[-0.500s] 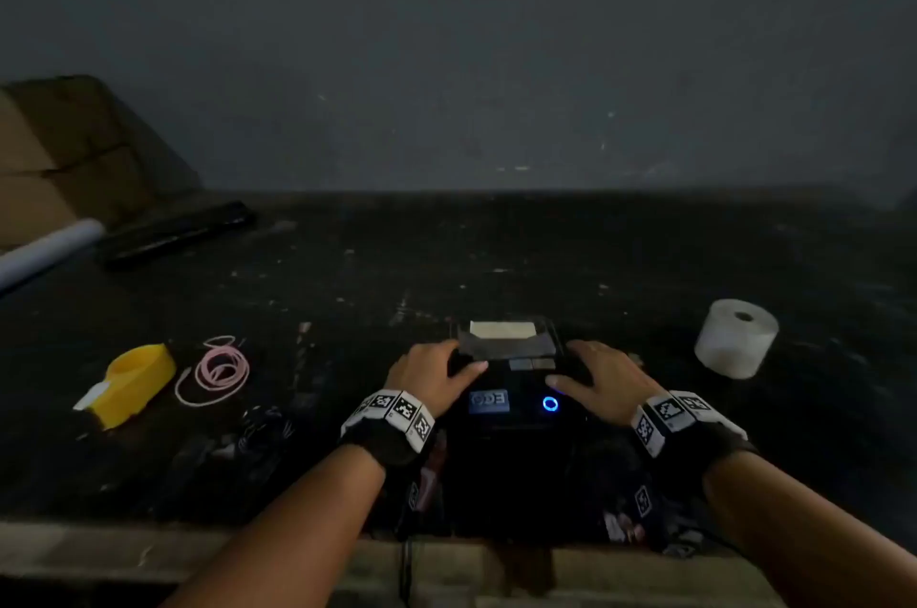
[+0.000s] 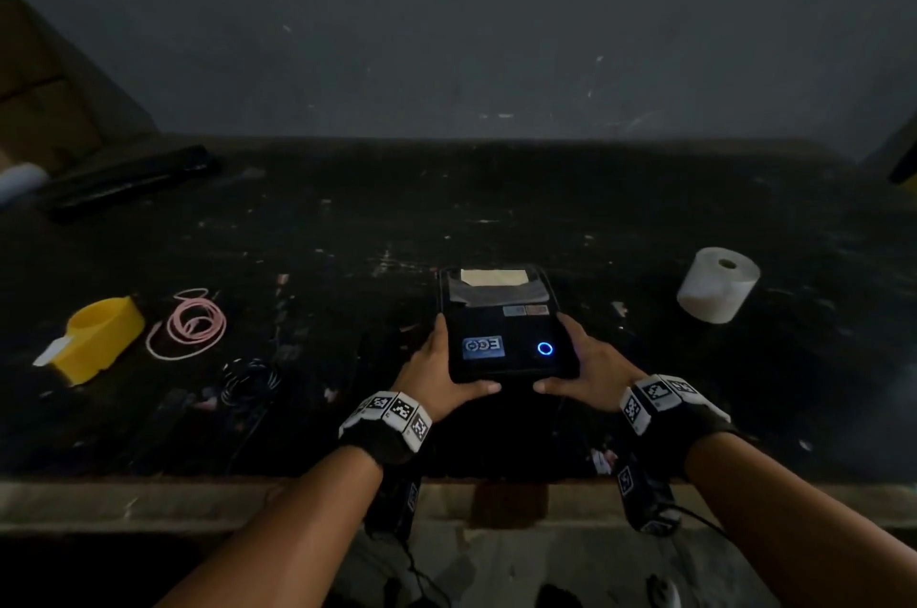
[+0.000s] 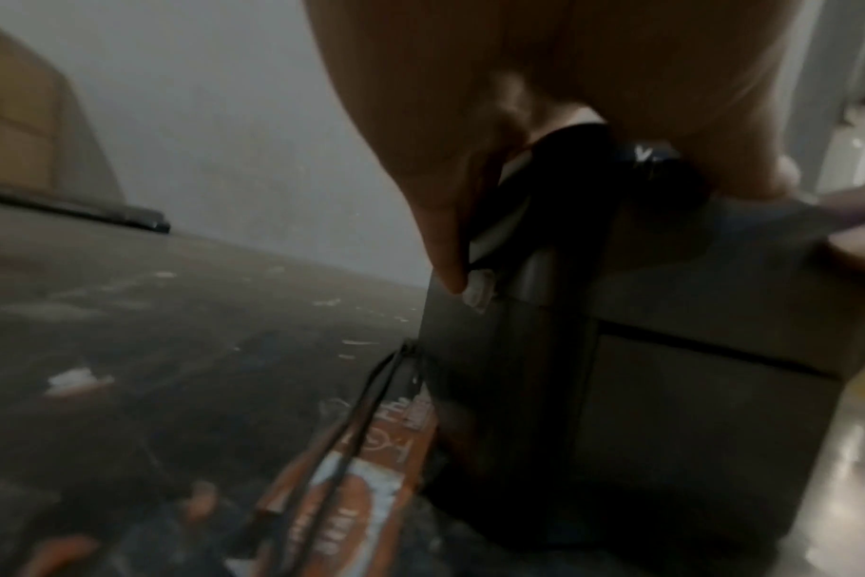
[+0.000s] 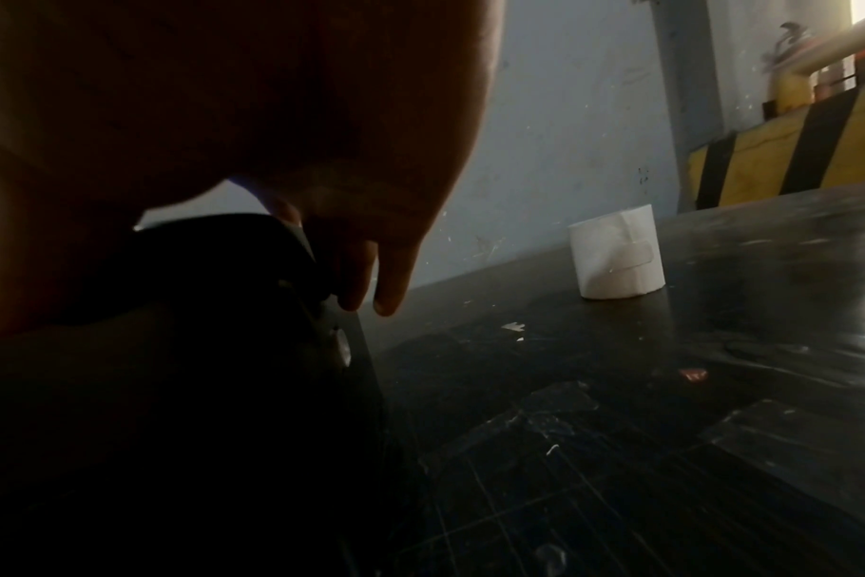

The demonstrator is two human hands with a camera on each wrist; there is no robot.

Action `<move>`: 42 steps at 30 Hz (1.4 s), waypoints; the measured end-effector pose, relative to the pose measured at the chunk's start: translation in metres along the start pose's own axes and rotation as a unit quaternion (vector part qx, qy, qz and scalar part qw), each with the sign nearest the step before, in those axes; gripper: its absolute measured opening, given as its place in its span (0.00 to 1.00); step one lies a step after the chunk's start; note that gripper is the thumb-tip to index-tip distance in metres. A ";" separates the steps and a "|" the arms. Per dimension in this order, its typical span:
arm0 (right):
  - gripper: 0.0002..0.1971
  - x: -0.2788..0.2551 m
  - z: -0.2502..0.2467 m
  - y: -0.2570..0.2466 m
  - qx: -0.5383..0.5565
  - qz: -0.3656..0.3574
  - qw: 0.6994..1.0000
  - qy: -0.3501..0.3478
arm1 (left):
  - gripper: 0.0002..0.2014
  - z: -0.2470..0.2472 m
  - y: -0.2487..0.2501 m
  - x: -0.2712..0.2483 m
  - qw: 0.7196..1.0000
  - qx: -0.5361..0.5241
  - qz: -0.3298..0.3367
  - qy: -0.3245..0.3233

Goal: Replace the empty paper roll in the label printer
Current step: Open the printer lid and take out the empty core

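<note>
Clutter sits far left and stays out of this: yellow tape dispenser [image 2: 101,337], pink cord loop [image 2: 191,324], black cable bundle [image 2: 250,381] on the dark worktable [image 2: 347,210]. Our left hand [image 2: 436,371] clamps the printer's left side, thumb along the near edge, fingers curled down the side wall. Label printer [image 2: 503,339] sits centre, near the front edge, blue power ring [image 2: 545,348] lit, a pale strip showing at the paper slot [image 2: 493,277] on the far end. Our right hand [image 2: 588,371] mirrors the left, curled round the right side. New paper roll [image 2: 719,285] stands on end well to the right, apart from everything; the right wrist view shows its end taped down. We judge the step in hand is getting the cover open: we can't tell where the latch is, so feel both side walls evenly, press both sides together, lift the lid from the far end, keep the body planted. Roll is within right-hand reach afterwards.
</note>
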State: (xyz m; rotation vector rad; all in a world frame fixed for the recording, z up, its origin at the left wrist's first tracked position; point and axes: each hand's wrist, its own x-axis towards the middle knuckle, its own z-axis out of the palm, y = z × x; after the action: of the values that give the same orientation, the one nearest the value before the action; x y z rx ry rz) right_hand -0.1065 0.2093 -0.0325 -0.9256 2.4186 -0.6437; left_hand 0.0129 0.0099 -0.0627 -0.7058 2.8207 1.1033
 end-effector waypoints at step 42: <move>0.49 0.020 -0.041 -0.015 -0.024 0.037 0.998 0.041 | 0.43 -0.040 0.028 0.013 0.996 -0.044 0.020 0.076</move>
State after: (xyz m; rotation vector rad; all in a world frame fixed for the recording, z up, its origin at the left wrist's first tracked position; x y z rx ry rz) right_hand -0.1358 0.1954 0.0030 -0.8394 2.5391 -0.6104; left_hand -0.0049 -0.0032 -0.0172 -0.7762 2.9388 1.2386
